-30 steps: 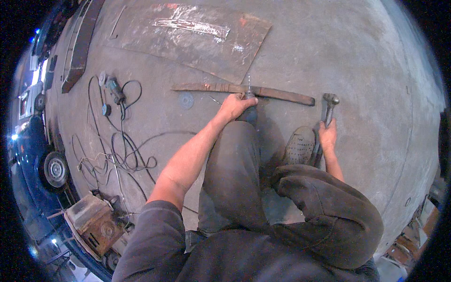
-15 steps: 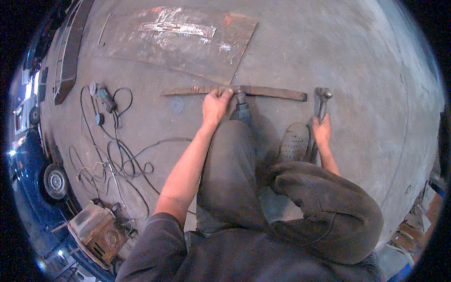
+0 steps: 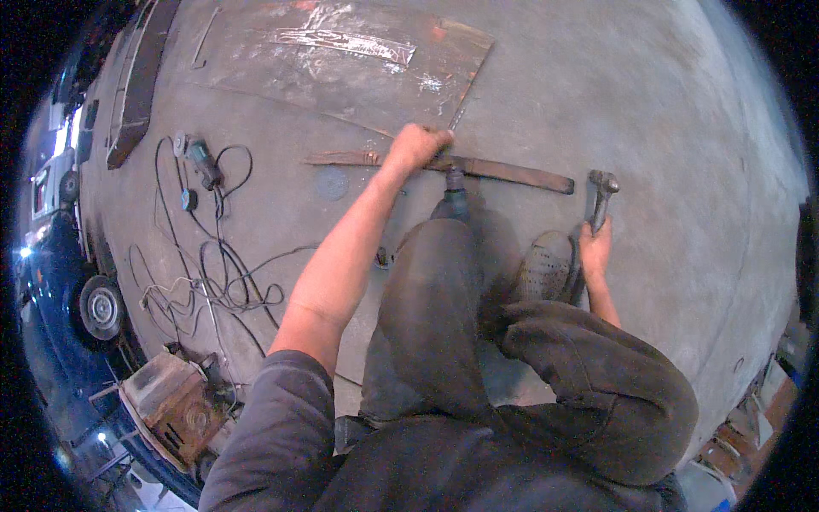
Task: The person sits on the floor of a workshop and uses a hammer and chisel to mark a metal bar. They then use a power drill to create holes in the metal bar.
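A long, narrow, rusty flat metal bar (image 3: 520, 176) lies crosswise in front of my knee. Beneath its middle a dark blue tool (image 3: 452, 206) with a grey collar shows, partly hidden by my knee. My left hand (image 3: 416, 147) is closed above the bar, just beyond that collar, its fingertips by a thin rod (image 3: 458, 117) that points away from me. What the fingers pinch, if anything, is hidden. Off to the right, beside my shoe (image 3: 544, 266), my right hand (image 3: 596, 247) is wrapped round the handle of a hammer (image 3: 603, 183), head pointing away from me.
A worn metal sheet (image 3: 358, 90) lies beyond the bar. On the left are an angle grinder (image 3: 203, 162), tangled cables (image 3: 213, 294) and a grey disc (image 3: 332, 183). A rusty boxy machine (image 3: 166, 410) and a blue vehicle's wheel (image 3: 102, 309) stand farther left; a steel beam (image 3: 136, 94) lies upper left.
My left hand has moved from the bar's near side, left of the collar, to over the bar and its far side. The right hand keeps the hammer. The view has shifted slightly.
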A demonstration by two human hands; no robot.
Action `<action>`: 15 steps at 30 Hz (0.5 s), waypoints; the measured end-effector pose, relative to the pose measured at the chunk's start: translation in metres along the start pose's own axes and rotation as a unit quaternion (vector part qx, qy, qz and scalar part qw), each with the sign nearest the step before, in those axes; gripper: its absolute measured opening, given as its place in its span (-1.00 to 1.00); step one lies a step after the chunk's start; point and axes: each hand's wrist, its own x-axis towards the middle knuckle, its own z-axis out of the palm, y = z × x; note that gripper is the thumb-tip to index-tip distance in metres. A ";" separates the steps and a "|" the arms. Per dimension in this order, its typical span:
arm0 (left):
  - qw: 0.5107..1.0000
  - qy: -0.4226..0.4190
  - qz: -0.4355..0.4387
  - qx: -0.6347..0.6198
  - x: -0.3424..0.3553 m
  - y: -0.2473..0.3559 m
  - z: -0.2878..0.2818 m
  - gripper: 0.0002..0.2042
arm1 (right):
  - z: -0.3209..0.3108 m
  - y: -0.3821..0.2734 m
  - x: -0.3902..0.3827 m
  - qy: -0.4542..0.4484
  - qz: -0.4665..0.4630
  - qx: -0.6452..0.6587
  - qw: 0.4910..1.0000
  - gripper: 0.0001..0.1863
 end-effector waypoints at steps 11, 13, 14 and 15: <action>0.941 0.009 0.101 -0.322 -0.056 0.024 0.003 -0.72 | -0.002 0.013 0.005 0.019 0.022 -0.055 0.998 -0.62; 0.957 0.011 0.131 -0.260 -0.073 0.024 0.001 -0.75 | -0.003 0.013 0.008 -0.010 0.026 -0.021 0.999 -0.65; 0.963 0.015 0.137 -0.231 -0.080 0.024 0.005 -0.77 | -0.005 0.015 0.010 -0.022 0.029 -0.007 0.999 -0.66; 0.969 0.025 0.141 -0.201 -0.085 0.022 0.005 -0.79 | -0.005 0.011 0.012 -0.032 0.033 0.000 0.999 -0.61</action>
